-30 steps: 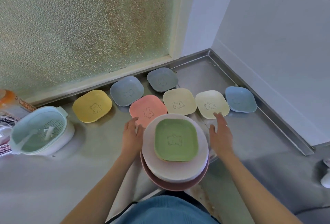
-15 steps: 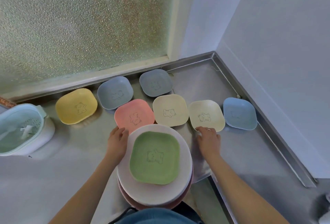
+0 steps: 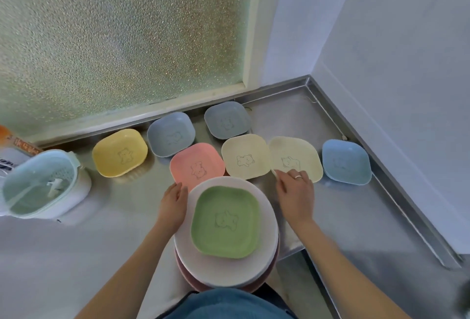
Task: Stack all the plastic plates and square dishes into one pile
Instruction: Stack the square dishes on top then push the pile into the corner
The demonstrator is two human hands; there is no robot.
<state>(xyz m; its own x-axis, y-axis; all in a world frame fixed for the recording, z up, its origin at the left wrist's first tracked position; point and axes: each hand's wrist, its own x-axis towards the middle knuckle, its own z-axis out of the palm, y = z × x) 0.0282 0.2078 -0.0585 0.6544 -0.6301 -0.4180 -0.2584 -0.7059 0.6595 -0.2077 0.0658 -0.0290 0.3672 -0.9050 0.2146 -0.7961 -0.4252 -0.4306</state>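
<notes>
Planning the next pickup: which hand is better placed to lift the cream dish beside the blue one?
Right. The right hand already touches the cream dish's near edge, while the left hand steadies the pile.

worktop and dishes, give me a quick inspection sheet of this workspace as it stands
surface: steel counter, raised edge along the back and right.
job's things: green dish on top of the round plates pile; loose on the counter are a yellow dish, two grey dishes, pink dish, two cream dishes, blue dish.
clutter: pale strainer basket at left.
grippers: left hand rests on the pile's edge; right hand pinches the right cream dish's near edge.
cables: nothing seen.
surroundings: frosted window, white walls.
</notes>
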